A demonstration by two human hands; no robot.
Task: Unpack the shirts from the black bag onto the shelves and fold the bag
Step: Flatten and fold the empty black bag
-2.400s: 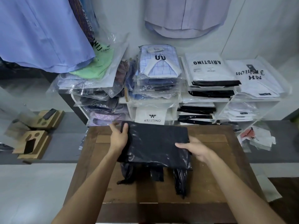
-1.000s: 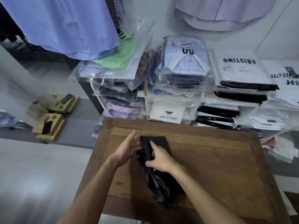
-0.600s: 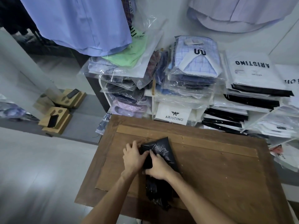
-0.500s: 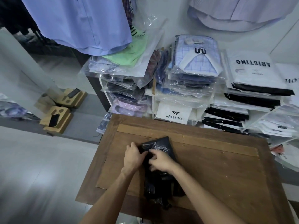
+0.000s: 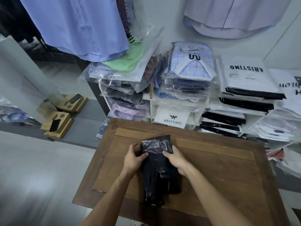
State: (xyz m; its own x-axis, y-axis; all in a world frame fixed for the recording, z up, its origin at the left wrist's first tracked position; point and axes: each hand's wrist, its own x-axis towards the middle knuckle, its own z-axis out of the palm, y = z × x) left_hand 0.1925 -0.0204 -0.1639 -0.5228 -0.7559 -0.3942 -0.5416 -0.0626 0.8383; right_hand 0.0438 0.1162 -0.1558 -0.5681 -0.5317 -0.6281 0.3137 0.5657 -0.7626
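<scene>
Black plastic bag [image 5: 157, 167], folded into a narrow strip, lies on the brown wooden surface [image 5: 219, 168]. The left hand [image 5: 133, 158] pinches its left edge with curled fingers; the right hand [image 5: 177, 160] grips its right edge. Packaged shirts [image 5: 187, 79] fill white shelves [image 5: 152, 110] behind.

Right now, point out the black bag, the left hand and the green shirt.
black bag [image 5: 157, 146]: head view, on the glossy folded top panel.
left hand [image 5: 134, 159]: head view, on the back of the hand.
green shirt [image 5: 128, 60]: head view, on the fabric inside its clear wrapper.
</scene>
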